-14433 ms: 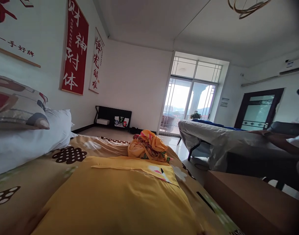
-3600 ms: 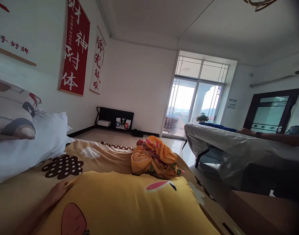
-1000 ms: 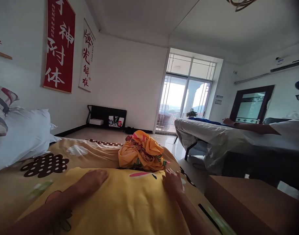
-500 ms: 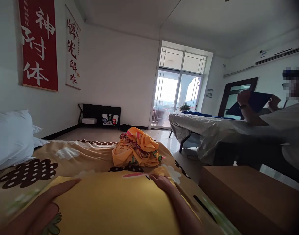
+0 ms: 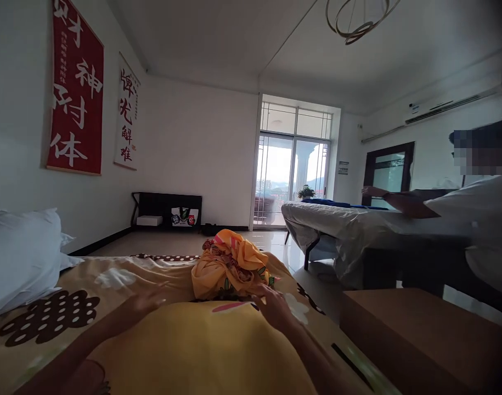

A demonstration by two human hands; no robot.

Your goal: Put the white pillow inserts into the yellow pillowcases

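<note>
A yellow pillow-like cloth item (image 5: 201,345) with a pink printed patch at its far edge lies in front of me, its surface bulging. My left hand (image 5: 146,302) is held at its far left corner, fingers stretched out and slightly blurred. At the far right corner is my right hand (image 5: 275,310), its fingers extended and apart; whether they touch the cloth I cannot tell. Just beyond lies a crumpled orange printed cloth (image 5: 230,269). Everything rests on a tan bedsheet (image 5: 160,274) with dark dotted patches.
White pillows (image 5: 22,255) lie at the left. A cardboard box (image 5: 423,329) stands at the right. Behind it is a table (image 5: 328,216) under plastic covering, where another person (image 5: 481,214) reaches out an arm. A low black shelf (image 5: 164,206) stands by the wall.
Both hands have come up off the yellow item, the left shifting right and forward. Its far edge looks rounder. My view has tilted up. The other person has lowered a dark blue cloth.
</note>
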